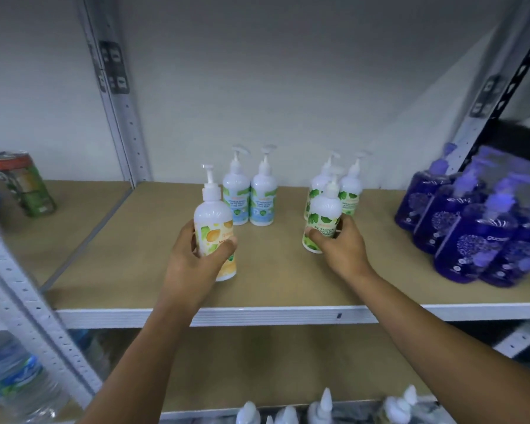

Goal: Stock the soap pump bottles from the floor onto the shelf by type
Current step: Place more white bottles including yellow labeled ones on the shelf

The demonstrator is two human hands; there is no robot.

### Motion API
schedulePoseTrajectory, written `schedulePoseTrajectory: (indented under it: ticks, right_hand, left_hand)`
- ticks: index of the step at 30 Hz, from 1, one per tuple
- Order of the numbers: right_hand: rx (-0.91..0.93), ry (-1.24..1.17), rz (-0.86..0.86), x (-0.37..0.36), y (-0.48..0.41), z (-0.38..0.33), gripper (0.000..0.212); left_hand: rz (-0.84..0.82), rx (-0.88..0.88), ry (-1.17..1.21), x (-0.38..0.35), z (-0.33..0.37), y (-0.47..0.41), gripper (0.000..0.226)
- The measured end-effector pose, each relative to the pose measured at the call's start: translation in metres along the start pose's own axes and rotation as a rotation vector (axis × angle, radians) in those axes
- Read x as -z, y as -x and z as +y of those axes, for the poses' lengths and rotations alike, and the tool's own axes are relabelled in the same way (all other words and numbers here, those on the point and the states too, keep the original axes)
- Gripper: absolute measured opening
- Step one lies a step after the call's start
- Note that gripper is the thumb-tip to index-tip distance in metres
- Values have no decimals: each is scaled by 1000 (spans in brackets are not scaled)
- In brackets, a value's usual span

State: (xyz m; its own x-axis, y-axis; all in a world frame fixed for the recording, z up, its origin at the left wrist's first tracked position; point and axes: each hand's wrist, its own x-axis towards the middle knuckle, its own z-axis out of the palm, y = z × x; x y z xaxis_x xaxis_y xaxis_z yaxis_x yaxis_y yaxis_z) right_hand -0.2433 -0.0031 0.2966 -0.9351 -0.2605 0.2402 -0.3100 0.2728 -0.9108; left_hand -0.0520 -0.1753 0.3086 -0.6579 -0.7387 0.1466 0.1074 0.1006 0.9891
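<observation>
Head view: my left hand [196, 255] curls round the orange-label bottle [213, 218], right hand [343, 246] round the green-leaf bottle [325, 209]; shoving that back could topple the green pair [351, 186] behind

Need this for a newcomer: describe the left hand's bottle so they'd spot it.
On the tan shelf, look front-left of the two blue-label bottles. The bottle is white, gripped by the left hand. It alone has an orange fruit label; its neighbours' are blue or green.
</observation>
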Motion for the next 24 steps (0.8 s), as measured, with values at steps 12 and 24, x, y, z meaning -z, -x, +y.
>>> schedulePoseTrajectory:
  ticks: [12,24]
  right_hand:
    - [-21,7,29,2,-17,2,36]
    - [-41,25,1,3,-30,3,34]
  left_hand:
    - [12,7,-51,-3,-5,0,39]
    - [-13,-6,-76,-2,-3,3,36]
